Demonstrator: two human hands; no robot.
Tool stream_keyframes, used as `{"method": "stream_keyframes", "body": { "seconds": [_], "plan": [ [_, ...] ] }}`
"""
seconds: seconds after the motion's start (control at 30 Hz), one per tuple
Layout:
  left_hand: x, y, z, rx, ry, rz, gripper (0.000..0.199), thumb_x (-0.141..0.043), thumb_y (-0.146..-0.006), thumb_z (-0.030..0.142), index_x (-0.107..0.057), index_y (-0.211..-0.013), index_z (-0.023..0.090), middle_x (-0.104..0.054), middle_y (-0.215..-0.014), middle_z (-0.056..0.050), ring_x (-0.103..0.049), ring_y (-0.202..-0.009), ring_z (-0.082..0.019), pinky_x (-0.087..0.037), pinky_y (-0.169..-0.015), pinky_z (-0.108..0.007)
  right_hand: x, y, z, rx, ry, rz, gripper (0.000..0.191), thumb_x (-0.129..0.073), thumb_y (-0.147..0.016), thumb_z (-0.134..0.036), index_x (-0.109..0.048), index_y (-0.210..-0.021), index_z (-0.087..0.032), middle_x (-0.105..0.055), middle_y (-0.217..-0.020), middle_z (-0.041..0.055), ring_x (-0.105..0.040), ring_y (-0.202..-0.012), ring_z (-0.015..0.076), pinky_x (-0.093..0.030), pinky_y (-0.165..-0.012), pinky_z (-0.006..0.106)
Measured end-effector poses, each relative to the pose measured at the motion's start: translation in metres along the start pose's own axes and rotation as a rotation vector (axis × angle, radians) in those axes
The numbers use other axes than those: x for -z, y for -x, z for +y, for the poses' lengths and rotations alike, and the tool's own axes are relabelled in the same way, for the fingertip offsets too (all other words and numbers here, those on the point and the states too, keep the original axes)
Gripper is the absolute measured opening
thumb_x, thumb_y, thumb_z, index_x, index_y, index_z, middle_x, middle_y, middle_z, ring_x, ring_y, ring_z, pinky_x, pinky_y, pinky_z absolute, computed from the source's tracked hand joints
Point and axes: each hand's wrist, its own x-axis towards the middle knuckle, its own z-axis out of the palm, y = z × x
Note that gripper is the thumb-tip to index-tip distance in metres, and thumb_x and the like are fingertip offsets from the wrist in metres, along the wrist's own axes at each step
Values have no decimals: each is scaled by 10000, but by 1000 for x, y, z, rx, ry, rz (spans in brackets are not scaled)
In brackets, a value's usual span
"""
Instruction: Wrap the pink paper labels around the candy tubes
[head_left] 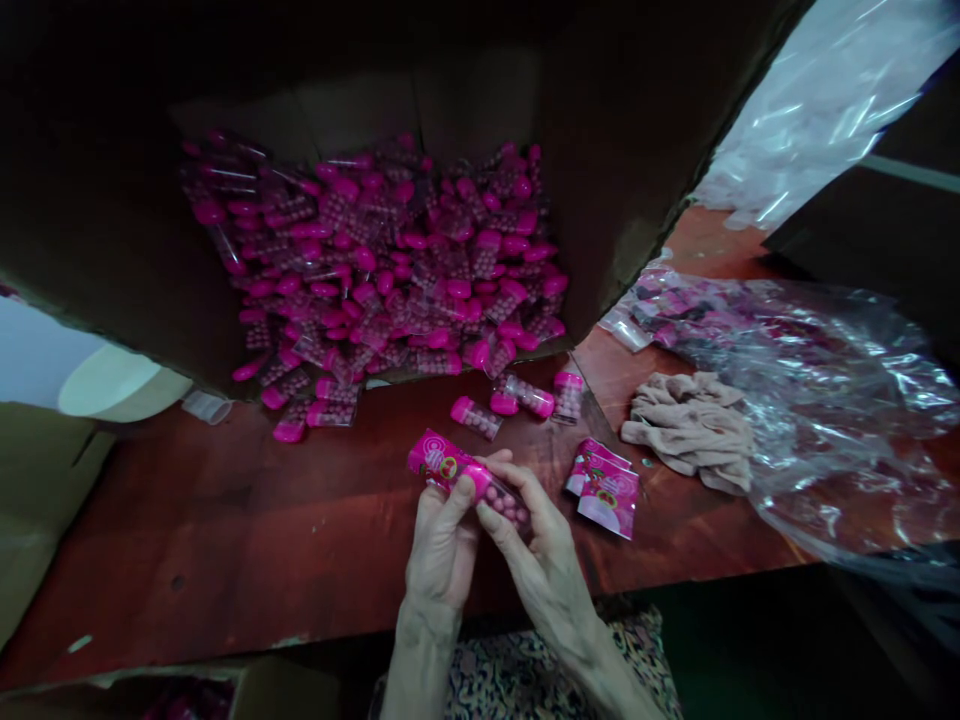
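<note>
Between my two hands is a small clear bottle [504, 500] with a pink cap, filled with pink balls. My right hand [551, 545] has its fingers wrapped round the bottle's lower part. At the cap end, my left hand [442, 545] pinches a pink printed label sleeve [433, 457] with thumb and fingers. The sleeve meets the cap; whether it goes over it, I cannot tell. To the right, a few flat pink printed sleeves [609, 492] lie on the red table [225, 530]. Just beyond my hands rest loose bottles [477, 417] of the same kind.
A large cardboard box [615, 200] lies open towards me, heaped with capped bottles [397, 270]. A crumpled beige cloth [686, 425] and clear plastic bag [832, 430] lie right. A pale bowl [120, 385] stands left. Another carton [289, 690] sits below the table edge.
</note>
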Motion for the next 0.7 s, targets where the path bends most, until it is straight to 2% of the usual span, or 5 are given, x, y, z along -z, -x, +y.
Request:
{"method": "stream_keyframes", "body": {
  "seconds": [0.13, 0.37, 0.53, 0.63, 0.7],
  "plan": [
    [2, -1, -1, -3, -11, 20, 106, -689, -712, 235, -703, -753, 138, -688, -671, -29, -636, -667, -147, -466, -831, -333, -1, 2, 1, 82, 109, 32, 297, -442, -903, -282, -459, -1190, -210, -572, -1159, 72, -551, -1069, 182, -446, -909, 312],
    [7, 5, 4, 3, -62, -122, 240, -740, -651, 257, -706, -858, 141, -694, -931, -95, -637, -803, -199, -484, -754, -304, 7, 7, -9, 83, 136, -35, 337, -430, -915, -257, -410, -1251, -251, -572, -1167, 54, -570, -1049, 171, -471, -895, 303],
    [-1, 9, -2, 27, 10, -28, 196, -682, -715, 299, -707, -823, 137, -695, -775, -73, -635, -708, -174, -495, -704, -287, 0, 11, -5, 303, 313, 42, 395, -415, -896, -173, -399, -1289, -207, -518, -1241, 103, -488, -1174, 220, -445, -945, 355],
    [-7, 11, -3, 43, 20, -3, 169, -681, -719, 274, -706, -819, 139, -685, -702, -54, -635, -688, -167, -499, -721, -291, -4, 10, -7, 264, 332, 110, 369, -422, -894, -185, -423, -1262, -201, -523, -1235, 107, -495, -1164, 221, -429, -963, 372],
    [-8, 12, 0, 25, 3, 15, 181, -680, -721, 276, -705, -832, 135, -684, -681, -50, -632, -669, -159, -504, -721, -291, -6, 8, -10, 198, 269, 120, 371, -428, -897, -219, -401, -1266, -194, -563, -1174, 106, -547, -1095, 205, -469, -908, 340]
  ]
}}
